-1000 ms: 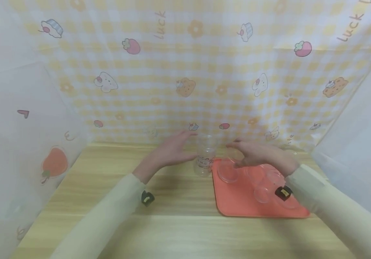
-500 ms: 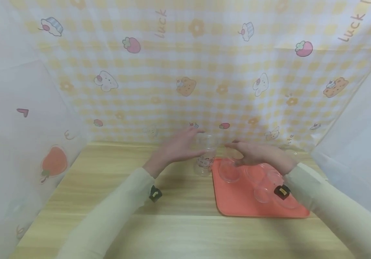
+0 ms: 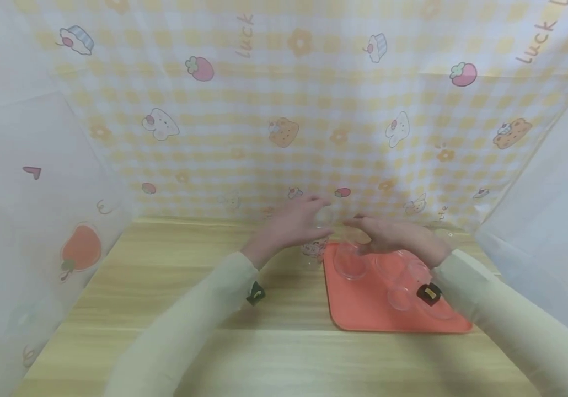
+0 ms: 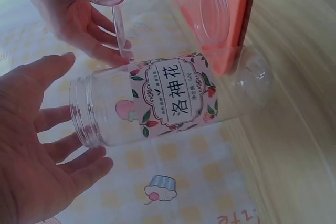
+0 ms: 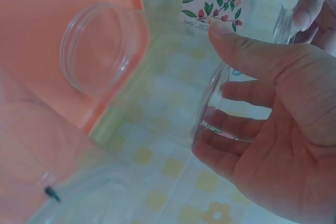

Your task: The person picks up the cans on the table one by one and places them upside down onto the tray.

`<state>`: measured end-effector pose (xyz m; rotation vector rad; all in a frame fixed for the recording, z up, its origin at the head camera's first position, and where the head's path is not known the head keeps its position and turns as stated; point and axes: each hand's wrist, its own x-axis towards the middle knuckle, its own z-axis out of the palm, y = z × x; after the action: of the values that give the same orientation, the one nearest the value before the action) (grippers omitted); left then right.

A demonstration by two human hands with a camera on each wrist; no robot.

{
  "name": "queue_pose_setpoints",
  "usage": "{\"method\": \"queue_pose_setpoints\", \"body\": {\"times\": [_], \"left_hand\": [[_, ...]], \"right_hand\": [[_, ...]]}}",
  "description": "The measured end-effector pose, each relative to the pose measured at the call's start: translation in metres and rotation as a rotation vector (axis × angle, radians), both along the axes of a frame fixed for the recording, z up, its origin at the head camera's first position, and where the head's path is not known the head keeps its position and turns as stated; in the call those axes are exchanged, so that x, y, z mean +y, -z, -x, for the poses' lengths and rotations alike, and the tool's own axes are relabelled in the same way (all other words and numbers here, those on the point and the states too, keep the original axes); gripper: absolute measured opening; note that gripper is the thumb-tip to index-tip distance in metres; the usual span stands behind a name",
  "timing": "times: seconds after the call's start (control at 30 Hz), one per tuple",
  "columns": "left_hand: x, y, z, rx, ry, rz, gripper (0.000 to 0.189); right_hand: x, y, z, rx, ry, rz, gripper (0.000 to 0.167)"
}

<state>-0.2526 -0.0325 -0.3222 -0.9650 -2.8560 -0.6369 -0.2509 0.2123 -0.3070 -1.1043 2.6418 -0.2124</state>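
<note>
A clear jar [image 4: 173, 95] with a pink flowered label stands upright beside the orange tray. My left hand [image 3: 291, 221] is at its threaded neck, with thumb and fingers spread around the mouth. In the left wrist view, the thumb appears apart from the rim; whether the fingertips touch the neck is unclear. My right hand [image 3: 388, 234] holds the top of a see-through cylindrical container [image 5: 211, 95], thumb on one side and fingers on the other. That container's round base [image 5: 97, 48] rests on the tray's left rear corner. Its outline is faint in the head view.
Several more clear round containers [image 3: 400, 299] rest on the orange tray [image 3: 363, 320], partly under my right forearm. The tray lies on a wood-grain table [image 3: 264, 358]. A yellow checked cloth [image 3: 244, 110] hangs behind, with white sheets at both sides.
My left hand has moved right, from beside the labelled jar to around its neck, now covering part of it in the head view. The right hand has stayed nearly still.
</note>
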Motion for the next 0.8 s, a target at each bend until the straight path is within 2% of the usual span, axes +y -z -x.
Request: {"method": "queue_pose_setpoints", "body": {"times": [0.1,0.23,0.47,0.6,0.8], "left_hand": [[0.004,-0.002,0.001,-0.008,-0.004,0.060,0.062],[0.008,-0.006,0.002,-0.028,-0.005,0.092,0.053],[0.011,-0.011,0.001,-0.042,-0.018,0.108,0.050],[0.011,-0.012,0.000,-0.052,-0.020,0.111,0.049],[0.011,-0.014,-0.002,-0.075,-0.024,0.082,0.048]], "right_hand": [[0.001,0.000,0.000,0.002,-0.008,0.006,0.071],[0.002,-0.001,0.000,-0.006,-0.007,0.023,0.071],[0.002,-0.001,0.000,0.014,-0.038,0.051,0.071],[0.001,-0.002,-0.001,0.005,-0.025,0.048,0.070],[-0.001,-0.001,0.000,0.017,-0.032,0.036,0.069]]}}
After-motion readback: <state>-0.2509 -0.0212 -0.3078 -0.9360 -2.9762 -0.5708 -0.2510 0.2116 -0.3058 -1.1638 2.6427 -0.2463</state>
